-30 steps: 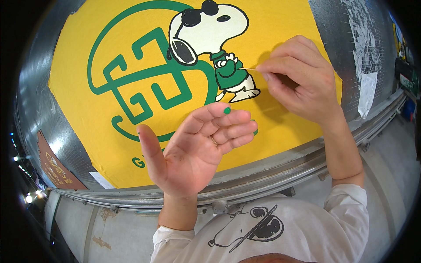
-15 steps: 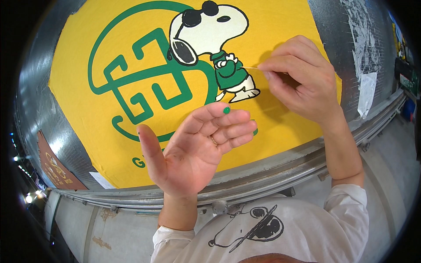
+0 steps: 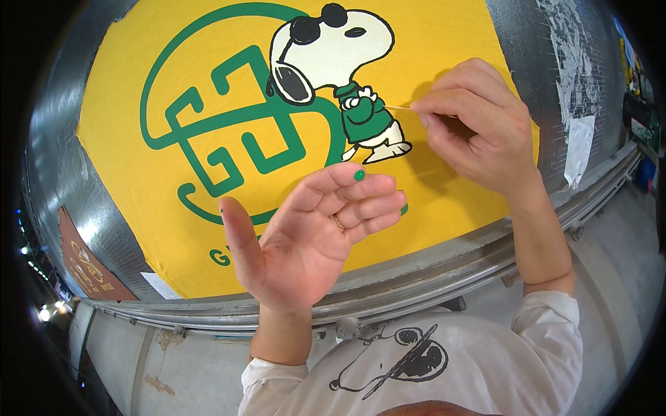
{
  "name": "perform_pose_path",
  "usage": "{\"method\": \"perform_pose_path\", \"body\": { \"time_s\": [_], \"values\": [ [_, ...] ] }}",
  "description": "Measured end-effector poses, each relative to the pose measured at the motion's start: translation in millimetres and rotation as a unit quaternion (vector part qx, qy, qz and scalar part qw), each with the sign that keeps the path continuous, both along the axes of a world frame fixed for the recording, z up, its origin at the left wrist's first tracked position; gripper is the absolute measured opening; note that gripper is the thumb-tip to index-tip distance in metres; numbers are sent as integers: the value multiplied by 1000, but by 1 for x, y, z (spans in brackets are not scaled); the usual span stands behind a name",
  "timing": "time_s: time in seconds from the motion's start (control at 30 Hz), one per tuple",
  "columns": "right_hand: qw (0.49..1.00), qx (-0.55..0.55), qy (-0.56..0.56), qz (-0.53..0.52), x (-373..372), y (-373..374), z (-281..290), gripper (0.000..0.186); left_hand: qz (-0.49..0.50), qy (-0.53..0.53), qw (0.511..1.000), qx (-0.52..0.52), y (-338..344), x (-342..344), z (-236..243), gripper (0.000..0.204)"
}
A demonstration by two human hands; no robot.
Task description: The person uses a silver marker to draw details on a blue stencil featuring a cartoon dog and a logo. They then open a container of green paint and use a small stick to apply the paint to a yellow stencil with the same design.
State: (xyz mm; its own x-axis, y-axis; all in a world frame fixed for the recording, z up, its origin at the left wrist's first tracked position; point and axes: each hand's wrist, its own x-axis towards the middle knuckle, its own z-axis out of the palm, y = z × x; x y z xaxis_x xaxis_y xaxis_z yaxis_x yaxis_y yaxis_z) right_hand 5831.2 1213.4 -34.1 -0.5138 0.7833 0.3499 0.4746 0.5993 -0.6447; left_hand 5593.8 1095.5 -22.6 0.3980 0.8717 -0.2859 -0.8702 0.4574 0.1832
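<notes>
A yellow cloth panel (image 3: 444, 41) lies spread in front of me, bearing a green looped emblem and a white cartoon dog (image 3: 361, 62) with dark glasses and a green top. Between the thumb and fingers of my right hand (image 3: 479, 125) is a thin pale stick (image 3: 398, 107), like a toothpick. Its tip reaches the edge of the dog's green top; whether it touches the cloth I cannot tell. Palm up over the lower part of the panel, my left hand (image 3: 309, 229) is open. A green paint dab (image 3: 359, 175) sits on one of its fingertips.
A metal rail (image 3: 416, 281) runs along the near edge of the dark work surface. At the left lies a brown printed piece (image 3: 87, 260). White scraped residue and a pale paper strip (image 3: 579, 149) are at the right.
Hardly anything differs. The picture has shifted slightly; both hands keep their poses, with the stick's tip still at the dog's green top.
</notes>
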Motion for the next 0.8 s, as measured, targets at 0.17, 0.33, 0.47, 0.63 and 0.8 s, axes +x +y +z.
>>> {"method": "perform_pose_path", "body": {
  "time_s": [0.17, 0.33, 0.47, 0.63, 0.8],
  "values": [
    [1000, 1, 3, 4, 0, 1, 0, 20, 2, -3, 1000, -2, 0, 0, 0, 109],
    [1000, -2, 4, 6, 0, 1, 0, 20, 0, -3, 1000, -1, 0, 0, 0, 109],
    [1000, -19, 8, -11, -1, -1, 1, 19, -2, -6, 1000, 2, 0, 0, -1, 109],
    [1000, -11, 11, -17, -2, -1, -1, 19, -1, -13, 1000, -2, -1, 1, -2, 108],
    [1000, -12, 8, -16, -3, -1, -1, 19, -1, -19, 1000, 3, 0, 1, -2, 108]
  ]
}}
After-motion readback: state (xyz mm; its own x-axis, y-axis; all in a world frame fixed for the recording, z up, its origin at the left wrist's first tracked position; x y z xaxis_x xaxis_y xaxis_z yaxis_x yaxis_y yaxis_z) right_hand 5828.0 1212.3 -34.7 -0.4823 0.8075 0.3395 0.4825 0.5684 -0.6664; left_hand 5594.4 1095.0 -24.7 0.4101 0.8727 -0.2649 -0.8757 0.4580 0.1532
